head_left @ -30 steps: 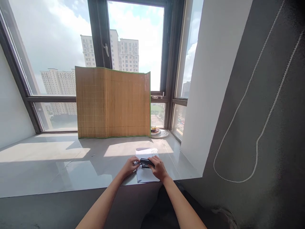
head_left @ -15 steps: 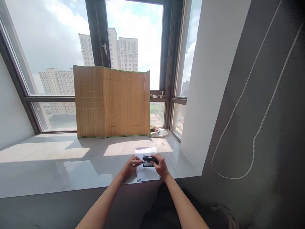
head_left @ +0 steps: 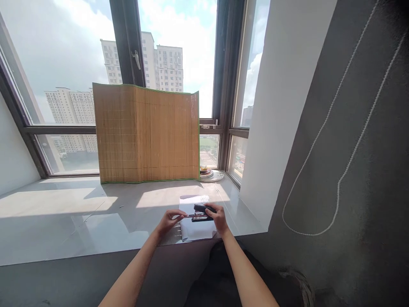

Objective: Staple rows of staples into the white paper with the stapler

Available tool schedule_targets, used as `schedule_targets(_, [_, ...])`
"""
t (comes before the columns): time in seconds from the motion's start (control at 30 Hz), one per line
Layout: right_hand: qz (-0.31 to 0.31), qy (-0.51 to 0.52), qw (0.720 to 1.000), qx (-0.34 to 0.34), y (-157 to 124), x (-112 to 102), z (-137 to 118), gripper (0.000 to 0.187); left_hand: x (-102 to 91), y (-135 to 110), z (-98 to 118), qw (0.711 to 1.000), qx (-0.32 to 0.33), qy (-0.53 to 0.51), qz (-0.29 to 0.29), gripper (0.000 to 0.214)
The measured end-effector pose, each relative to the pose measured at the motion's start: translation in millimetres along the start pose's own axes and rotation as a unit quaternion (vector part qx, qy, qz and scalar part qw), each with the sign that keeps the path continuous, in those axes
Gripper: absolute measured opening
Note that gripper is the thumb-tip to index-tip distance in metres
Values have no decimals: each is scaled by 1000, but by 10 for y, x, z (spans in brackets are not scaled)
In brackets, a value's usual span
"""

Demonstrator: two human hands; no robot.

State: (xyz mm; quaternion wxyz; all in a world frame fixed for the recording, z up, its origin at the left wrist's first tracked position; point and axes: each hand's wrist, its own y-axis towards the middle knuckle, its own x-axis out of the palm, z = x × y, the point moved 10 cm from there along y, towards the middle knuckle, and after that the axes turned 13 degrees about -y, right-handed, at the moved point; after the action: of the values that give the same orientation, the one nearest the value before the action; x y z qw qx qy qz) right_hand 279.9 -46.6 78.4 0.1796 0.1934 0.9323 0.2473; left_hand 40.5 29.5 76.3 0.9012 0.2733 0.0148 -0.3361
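Note:
A black stapler [head_left: 202,213] is held just above a white sheet of paper [head_left: 196,230] lying on the grey window sill [head_left: 79,221]. My right hand [head_left: 220,219] is wrapped round the stapler's right end, and its top arm is lifted apart from the base. My left hand [head_left: 170,220] pinches at the stapler's left end, where a thin silver strip sticks out toward the fingers. A few small bright bits lie on the sill at the paper's left edge, below my left hand.
A folded bamboo mat [head_left: 147,134] stands upright against the window behind the paper. A small stack of plates [head_left: 209,174] sits in the far right corner of the sill. A white wall column [head_left: 281,111] and a dark wall with a bead chain [head_left: 335,140] are on the right.
The stapler's top has swung up from its base and a silver strip now shows at its left end. Both hands stayed over the paper; the view shifted slightly.

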Motion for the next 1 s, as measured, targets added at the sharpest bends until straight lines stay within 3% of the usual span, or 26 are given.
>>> schedule_targets(0.13, [-58, 12, 998, -22, -21, 145, -92, 31, 26, 20, -98, 999, -29, -28, -29, 53])
schedule_targets(0.3, [-149, -28, 983, -107, -102, 469, -381, 30, 10, 57, -143, 1000, 2, -18, -17, 71])
schedule_targets(0.5, [-160, -64, 976, -130, -127, 559, -415, 29, 27, 58, -128, 998, 11, 64, -21, 53])
schedule_targets(0.6, [-114, -52, 987, -103, -80, 282, -251, 29, 30, 56, -48, 989, 32, 147, -2, 34])
schedule_targets(0.7, [-7, -66, 997, -45, -35, -343, 75, 33, 155, 51, -43, 966, 39, 255, -31, 19])
schedule_targets(0.77, [46, -116, 992, -29, -55, -770, 275, 34, 278, 41, -124, 950, 24, 301, -78, 28])
schedule_targets(0.83, [66, -164, 984, -17, -90, -1066, 444, 33, 381, 24, -229, 941, 2, 316, -121, 42])
schedule_targets(0.9, [58, -182, 982, -7, -114, -1182, 573, 34, 445, 10, -305, 938, -16, 313, -147, 45])
schedule_targets(1.0, [18, -169, 985, -2, -98, -1071, 662, 35, 481, 4, -340, 939, -28, 305, -155, 41])
